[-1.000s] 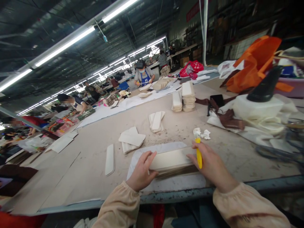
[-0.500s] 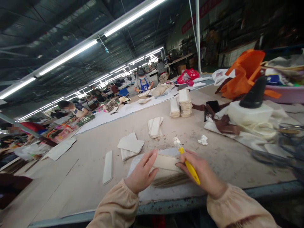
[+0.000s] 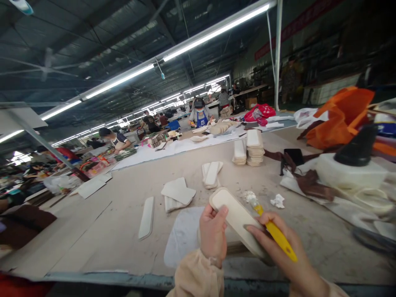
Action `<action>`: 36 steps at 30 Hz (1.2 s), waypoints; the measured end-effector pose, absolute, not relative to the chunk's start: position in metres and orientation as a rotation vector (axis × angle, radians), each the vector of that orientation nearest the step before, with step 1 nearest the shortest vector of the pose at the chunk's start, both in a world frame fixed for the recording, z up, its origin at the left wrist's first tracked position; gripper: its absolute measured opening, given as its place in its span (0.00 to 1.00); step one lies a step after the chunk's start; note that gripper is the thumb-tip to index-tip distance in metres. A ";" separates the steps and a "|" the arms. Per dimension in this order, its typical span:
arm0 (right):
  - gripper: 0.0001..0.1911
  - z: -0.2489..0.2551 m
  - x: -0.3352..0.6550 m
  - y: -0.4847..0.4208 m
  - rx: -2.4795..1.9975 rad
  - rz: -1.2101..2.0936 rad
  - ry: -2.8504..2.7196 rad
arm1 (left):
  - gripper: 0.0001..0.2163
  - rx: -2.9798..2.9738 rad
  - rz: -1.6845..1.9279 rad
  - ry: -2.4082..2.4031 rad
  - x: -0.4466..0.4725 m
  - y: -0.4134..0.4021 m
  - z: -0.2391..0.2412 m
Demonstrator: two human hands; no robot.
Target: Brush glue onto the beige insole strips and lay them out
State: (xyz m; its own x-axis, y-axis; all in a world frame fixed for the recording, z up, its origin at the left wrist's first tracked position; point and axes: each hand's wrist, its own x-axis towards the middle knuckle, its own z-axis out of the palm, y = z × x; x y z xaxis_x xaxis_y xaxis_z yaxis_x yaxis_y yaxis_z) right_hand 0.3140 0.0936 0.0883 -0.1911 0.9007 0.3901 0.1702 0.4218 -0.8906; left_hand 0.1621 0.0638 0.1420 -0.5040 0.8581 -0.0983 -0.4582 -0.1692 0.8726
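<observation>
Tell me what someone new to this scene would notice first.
Probably the bright yellow-handled tool, its tip covered in white, held in the right hand. Just left of it, the left hand and right hand hold a pale, round-ended strip at a slant. Next might come the vivid orange cloth at the far right, behind a black-topped white container.

A person's left hand (image 3: 214, 233) and right hand (image 3: 274, 235) hold a pale, round-cornered panel (image 3: 237, 218) tilted above a worktable (image 3: 77, 231). The right hand also grips a yellow-handled brush (image 3: 280, 240), its tip coated white. Around the panel: a single strip (image 3: 146, 217) at nine o'clock, overlapping pieces (image 3: 178, 192) at ten, a small stack (image 3: 212, 174) at eleven, two taller stacks (image 3: 255, 152) at twelve, a black-topped white bottle (image 3: 346, 173) at two.
</observation>
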 end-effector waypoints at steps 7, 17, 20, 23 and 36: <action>0.14 0.086 0.314 0.096 -0.991 0.818 -1.619 | 0.21 0.529 1.837 1.121 0.168 0.066 0.147; 0.15 0.095 0.328 0.095 -0.916 0.954 -1.628 | 0.15 0.464 1.939 1.087 0.123 0.075 0.159; 0.16 0.089 0.328 0.096 -0.913 0.983 -1.608 | 0.11 0.430 1.996 1.114 0.107 0.077 0.164; 0.15 0.085 0.325 0.096 -0.922 0.979 -1.587 | 0.09 0.380 2.049 1.113 0.100 0.075 0.165; 0.18 0.079 0.318 0.092 -0.914 1.176 -1.453 | 0.06 0.346 2.069 1.155 0.097 0.073 0.157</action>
State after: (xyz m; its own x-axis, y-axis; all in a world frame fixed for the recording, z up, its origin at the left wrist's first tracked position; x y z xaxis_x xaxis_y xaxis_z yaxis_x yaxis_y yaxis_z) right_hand 0.3179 0.0917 0.0791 -0.2005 0.9499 0.2399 -0.0366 0.2374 -0.9707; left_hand 0.0974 0.0735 0.1573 -0.6974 0.7080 -0.1116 -0.4665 -0.3302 0.8206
